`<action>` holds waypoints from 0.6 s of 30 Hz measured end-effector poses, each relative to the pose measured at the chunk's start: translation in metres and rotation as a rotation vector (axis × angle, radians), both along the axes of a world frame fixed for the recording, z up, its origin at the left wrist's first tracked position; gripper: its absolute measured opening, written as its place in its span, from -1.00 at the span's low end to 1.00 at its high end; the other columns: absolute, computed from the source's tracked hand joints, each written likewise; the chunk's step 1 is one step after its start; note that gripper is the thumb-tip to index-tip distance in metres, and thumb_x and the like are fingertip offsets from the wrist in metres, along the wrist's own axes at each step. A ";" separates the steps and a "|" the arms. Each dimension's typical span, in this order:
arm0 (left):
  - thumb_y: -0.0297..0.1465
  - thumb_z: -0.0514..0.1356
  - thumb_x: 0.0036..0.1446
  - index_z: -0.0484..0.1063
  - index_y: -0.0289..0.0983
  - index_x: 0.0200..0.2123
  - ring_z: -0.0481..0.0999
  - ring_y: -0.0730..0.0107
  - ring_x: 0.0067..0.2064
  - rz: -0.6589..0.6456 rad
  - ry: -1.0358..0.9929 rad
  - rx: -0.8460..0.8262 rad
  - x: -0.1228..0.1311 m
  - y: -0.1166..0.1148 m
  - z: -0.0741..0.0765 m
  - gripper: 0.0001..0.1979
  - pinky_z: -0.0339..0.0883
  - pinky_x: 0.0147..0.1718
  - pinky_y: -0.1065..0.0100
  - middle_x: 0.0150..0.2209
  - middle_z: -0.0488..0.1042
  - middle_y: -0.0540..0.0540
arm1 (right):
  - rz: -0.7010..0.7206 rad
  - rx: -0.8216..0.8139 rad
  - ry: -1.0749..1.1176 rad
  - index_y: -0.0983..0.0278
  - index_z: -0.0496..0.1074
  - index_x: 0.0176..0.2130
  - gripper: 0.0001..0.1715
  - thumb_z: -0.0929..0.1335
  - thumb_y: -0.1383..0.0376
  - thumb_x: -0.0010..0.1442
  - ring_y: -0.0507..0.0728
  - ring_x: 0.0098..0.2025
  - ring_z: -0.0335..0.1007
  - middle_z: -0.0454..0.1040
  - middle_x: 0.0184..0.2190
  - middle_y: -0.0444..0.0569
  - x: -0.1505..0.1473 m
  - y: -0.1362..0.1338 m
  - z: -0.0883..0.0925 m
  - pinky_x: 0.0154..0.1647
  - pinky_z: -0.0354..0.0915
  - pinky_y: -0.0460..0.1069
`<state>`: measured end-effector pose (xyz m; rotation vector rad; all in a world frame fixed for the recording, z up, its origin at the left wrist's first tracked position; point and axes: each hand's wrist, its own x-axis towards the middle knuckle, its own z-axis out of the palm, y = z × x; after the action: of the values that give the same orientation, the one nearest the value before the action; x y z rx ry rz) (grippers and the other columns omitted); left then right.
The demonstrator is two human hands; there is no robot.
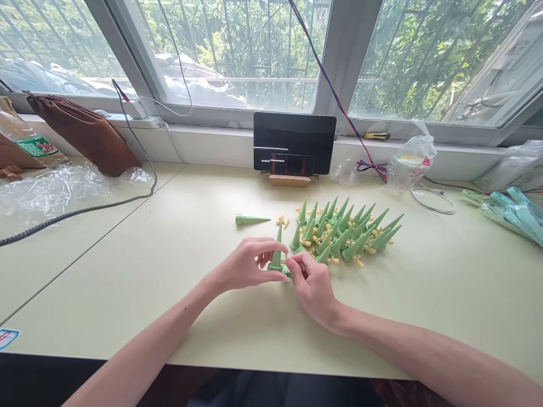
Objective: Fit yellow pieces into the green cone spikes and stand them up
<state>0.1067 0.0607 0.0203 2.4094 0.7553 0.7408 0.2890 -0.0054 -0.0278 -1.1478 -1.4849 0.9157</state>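
Near the middle of the table, a green plastic watering spike (277, 251) stands point up between the thumb and fingers of my left hand (250, 263). Its lower end is partly hidden by that hand. My right hand (311, 282) is closed in a pinch beside it, on a small yellow valve (284, 260) at the spike's side. Whether the valve is seated in the spike I cannot tell. Just to the right stand several more green spikes (339, 244) with yellow valves at their sides. Another spike (253, 220) lies flat behind my left hand, next to several loose yellow valves (282, 220).
At the back, a black tablet (294, 135) and a phone (292, 165) lean upright on a cardboard stand (289, 180). A braided cable (106, 203) crosses the left side, near a brown pouch (85, 133). A bagged cup (409, 164) and blue-green plastic pieces (515, 212) are on the right.
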 end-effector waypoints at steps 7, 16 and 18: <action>-0.16 0.40 0.05 0.54 -0.26 -0.14 0.32 0.49 -0.49 0.006 -0.009 0.021 0.000 0.001 0.000 -0.62 0.33 -0.49 0.45 -0.49 0.39 0.01 | -0.014 -0.033 0.039 0.25 0.35 -0.33 -0.60 0.26 0.01 0.38 -0.02 -0.61 -0.05 0.13 -0.64 -0.25 -0.001 0.000 0.001 -0.61 -0.07 -0.08; -0.33 0.13 0.32 0.55 -0.27 -0.14 0.52 0.43 -0.35 0.233 -0.199 0.009 0.000 0.013 -0.001 -0.78 0.46 -0.43 0.44 -0.30 0.56 -0.11 | -0.017 0.014 0.010 0.26 0.39 -0.20 -0.65 0.21 0.07 0.41 0.01 -0.62 0.13 0.24 -0.63 -0.21 -0.002 -0.001 0.003 -0.60 0.06 -0.10; -0.30 0.13 0.31 0.54 -0.26 -0.12 0.55 0.40 -0.33 0.346 -0.216 0.000 0.001 0.018 -0.005 -0.76 0.48 -0.43 0.42 -0.25 0.57 -0.12 | 0.034 0.073 -0.053 0.25 0.39 -0.30 -0.64 0.20 0.11 0.41 -0.01 -0.62 0.07 0.20 -0.64 -0.21 -0.002 -0.002 0.002 -0.58 0.05 -0.09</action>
<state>0.1074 0.0783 0.0153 2.1752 1.0927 1.1139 0.2865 -0.0069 -0.0256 -1.1037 -1.5719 0.8526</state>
